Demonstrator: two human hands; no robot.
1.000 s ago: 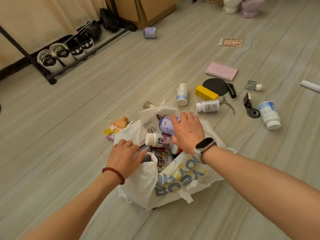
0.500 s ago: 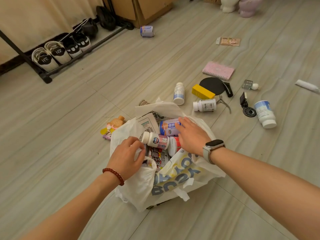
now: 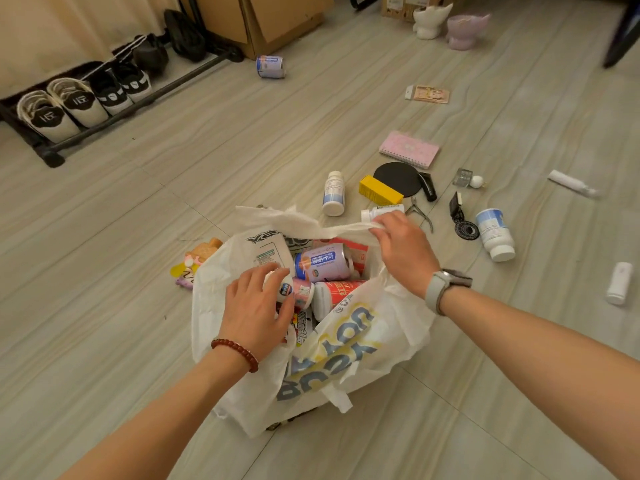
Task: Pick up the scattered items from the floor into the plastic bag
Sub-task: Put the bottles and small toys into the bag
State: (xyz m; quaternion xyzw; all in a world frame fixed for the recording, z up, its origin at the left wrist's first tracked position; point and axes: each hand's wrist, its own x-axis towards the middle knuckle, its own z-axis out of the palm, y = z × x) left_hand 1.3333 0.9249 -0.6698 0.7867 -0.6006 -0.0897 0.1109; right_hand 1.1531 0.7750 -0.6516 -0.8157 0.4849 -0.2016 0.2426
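Note:
A white plastic bag (image 3: 349,344) with blue and yellow lettering lies open on the floor, holding several bottles and cans. My left hand (image 3: 256,310) reaches into its mouth and curls round a small pink-and-white bottle (image 3: 298,292). My right hand (image 3: 403,251) pinches the bag's far handle (image 3: 311,225) and stretches it. Loose on the floor beyond lie a white bottle (image 3: 333,194), a yellow box (image 3: 379,191), a black disc (image 3: 398,178), a pink notebook (image 3: 408,148), nail nippers (image 3: 420,213) and a big white bottle (image 3: 495,233).
A shoe rack (image 3: 83,102) with several shoes runs along the left wall. Cardboard boxes (image 3: 270,19) stand at the back, with a can (image 3: 270,66) lying in front. Two ceramic pots (image 3: 450,24) sit at the far right. Small white bottles (image 3: 619,282) lie at the right.
My right hand left the can inside the bag and took hold of the bag's far handle. My left hand let go of the near edge and reached onto the small bottle.

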